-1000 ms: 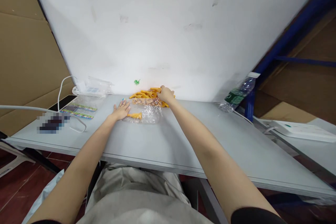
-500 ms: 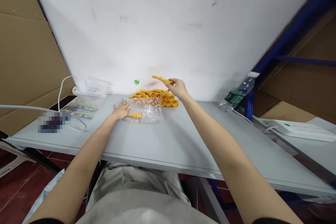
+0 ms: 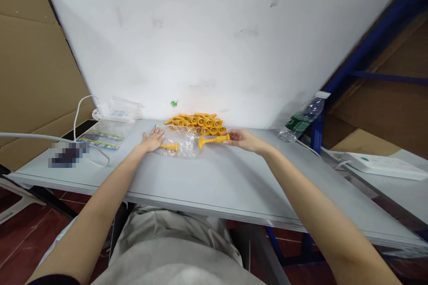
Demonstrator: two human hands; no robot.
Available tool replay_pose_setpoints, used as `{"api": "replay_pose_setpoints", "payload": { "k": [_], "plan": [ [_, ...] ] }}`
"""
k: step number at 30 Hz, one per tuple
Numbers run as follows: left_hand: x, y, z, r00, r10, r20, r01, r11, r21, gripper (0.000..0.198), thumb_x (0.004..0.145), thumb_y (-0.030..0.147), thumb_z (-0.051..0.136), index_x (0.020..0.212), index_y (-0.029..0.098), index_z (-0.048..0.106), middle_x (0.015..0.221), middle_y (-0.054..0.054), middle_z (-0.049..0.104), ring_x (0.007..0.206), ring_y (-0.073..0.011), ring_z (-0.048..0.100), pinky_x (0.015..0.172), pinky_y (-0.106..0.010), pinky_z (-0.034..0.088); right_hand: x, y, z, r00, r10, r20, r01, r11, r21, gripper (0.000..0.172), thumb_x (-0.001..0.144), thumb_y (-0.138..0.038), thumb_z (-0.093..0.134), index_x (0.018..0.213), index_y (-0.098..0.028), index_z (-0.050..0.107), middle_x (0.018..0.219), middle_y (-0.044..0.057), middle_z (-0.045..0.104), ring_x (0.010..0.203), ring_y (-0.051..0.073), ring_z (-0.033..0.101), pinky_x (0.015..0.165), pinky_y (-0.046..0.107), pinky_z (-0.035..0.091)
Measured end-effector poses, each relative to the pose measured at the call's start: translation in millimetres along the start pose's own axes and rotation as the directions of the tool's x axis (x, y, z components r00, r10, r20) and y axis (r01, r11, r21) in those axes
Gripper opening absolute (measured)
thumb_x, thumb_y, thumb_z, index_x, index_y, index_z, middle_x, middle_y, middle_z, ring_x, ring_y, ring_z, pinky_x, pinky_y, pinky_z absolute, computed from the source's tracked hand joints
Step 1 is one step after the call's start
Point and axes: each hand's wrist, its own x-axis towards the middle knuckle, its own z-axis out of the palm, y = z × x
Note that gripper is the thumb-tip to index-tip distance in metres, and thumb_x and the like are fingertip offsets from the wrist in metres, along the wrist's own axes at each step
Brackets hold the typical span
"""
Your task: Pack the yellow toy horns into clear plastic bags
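My left hand (image 3: 153,140) lies flat, fingers spread, on the left end of a clear plastic bag (image 3: 190,149). One yellow toy horn (image 3: 172,146) shows in the bag, its narrow end by my left fingers. Between the fingertips of my right hand (image 3: 245,139) is another yellow horn (image 3: 216,139). It is held about level, with a flared end pointing left over the bag's right end; I cannot tell whether it touches the plastic. Behind the bag, a stack of yellow horns (image 3: 202,121) lies against the white wall, most with their round mouths toward me.
Printed plastic packaging (image 3: 103,139), a white cable (image 3: 36,136) and a black flat device (image 3: 80,130) lie on the left of the grey table (image 3: 200,187). A water bottle (image 3: 302,120) leans at the right. Beyond it sits a white power strip (image 3: 384,165).
My right hand has come down from above the stack to the bag's right end. The horn in it has turned so its flared end points left. My left hand stays put.
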Motion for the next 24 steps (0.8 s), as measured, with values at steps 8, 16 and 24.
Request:
{"api": "replay_pose_setpoints", "payload": {
  "k": [8,16,24],
  "plan": [
    [0.7,-1.0,0.1,1.000,0.000,0.000,0.000,1.000,0.003,0.060,0.092,0.048,0.009,0.148,0.030,0.018,0.156,0.000,0.006,0.143,-0.0237,0.003,0.108,-0.062,0.005,-0.7,8.6,22.4,0.998,0.018,-0.061,-0.015,0.999,0.049,0.048,0.064,-0.042,0.073,0.102,-0.016,0.062,0.081,0.005,0.064,0.064,0.015,0.060,0.061,0.030,0.048],
    [-8.3,5.2,-1.1,1.000,0.026,0.009,-0.026,0.999,0.023,0.060,0.092,0.048,0.009,0.147,0.030,0.019,0.155,0.000,0.007,0.143,-0.0251,0.003,0.108,-0.063,0.007,19.1,15.7,71.4,0.983,-0.057,-0.175,0.081,0.988,0.133,0.046,0.066,-0.042,0.070,0.102,-0.017,0.058,0.084,0.004,0.064,0.060,0.013,0.057,0.062,0.031,0.048],
    [-11.9,12.0,-0.2,0.998,0.036,0.044,-0.037,0.999,0.005,0.059,0.092,0.046,0.009,0.147,0.029,0.020,0.155,-0.001,0.007,0.143,-0.0233,0.004,0.107,-0.063,0.003,38.5,7.4,114.0,0.986,-0.106,-0.128,0.113,0.992,0.049,0.037,0.072,-0.035,0.068,0.102,-0.016,0.060,0.093,0.007,0.065,0.072,0.016,0.059,0.066,0.029,0.050]
  ]
}}
